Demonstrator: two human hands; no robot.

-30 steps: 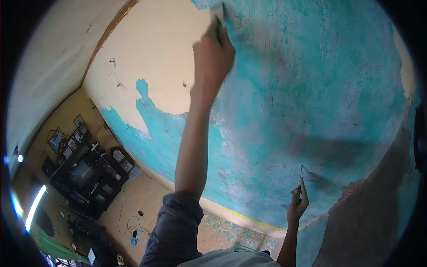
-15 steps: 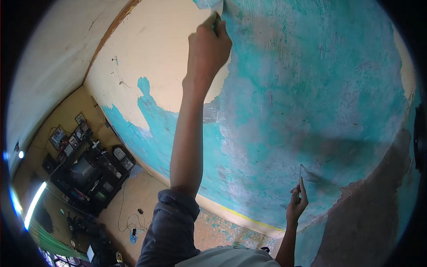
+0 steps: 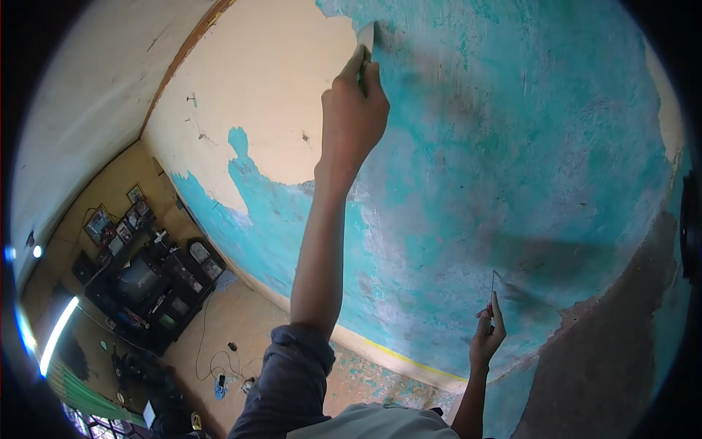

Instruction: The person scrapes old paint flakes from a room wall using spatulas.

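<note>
My left hand (image 3: 355, 117) is raised high against the wall, closed around a scraper (image 3: 367, 35). The scraper's flat metal blade points up, right by the ragged edge between cream paint (image 3: 278, 80) and the exposed turquoise layer (image 3: 453, 161). Lower and to the right, my right hand (image 3: 486, 342) has its fingers wrapped on the handle of a second scraper (image 3: 492, 289), whose thin blade shows edge-on. This blade's tip is close to the turquoise surface, its shadow falling to the right.
Paint flakes (image 3: 369, 377) litter the floor along the wall's base. A dark cabinet (image 3: 150, 293) with a television stands at the far left, framed pictures above it. Cables (image 3: 212, 366) lie on the floor. Bare grey plaster (image 3: 592, 373) covers the lower right wall.
My left hand and its scraper have come down and slightly right along the cream paint's edge, bringing more of the blade into view. My right hand has barely moved.
</note>
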